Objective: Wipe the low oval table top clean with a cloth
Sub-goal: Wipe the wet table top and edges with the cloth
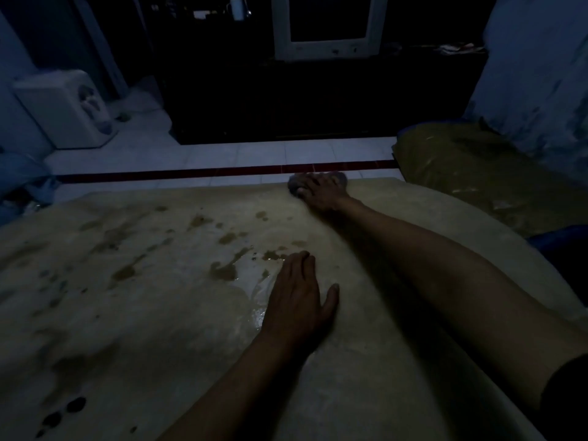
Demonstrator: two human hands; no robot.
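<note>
While the right hand reaches far out to the table's far edge and presses down on a bunched grey cloth, its fingers curled closed over the wad, the left hand lies flat and open on the table top, palm down, fingers together and pointing away, apparently bracing the person's weight. The wiping looks to be under way, with the cloth at the far end of a stroke. A wet sheen lies around and just beyond the left hand, and the right side of the surface looks cleaner, while brown stains and smears are scattered across the middle and left, and a few dark spots sit near the lower left edge. The next move probably calls for drawing the cloth back toward the body and leftward over those stains, with firm pressure, since some look dried on. The top is pale, matte and rounded at its edges. Beyond it runs a light tiled floor crossed by a dark red strip. The room is very dim: an old white monitor sits on dark furniture ahead, a white speaker stands at left, and an olive cushion lies at right.
</note>
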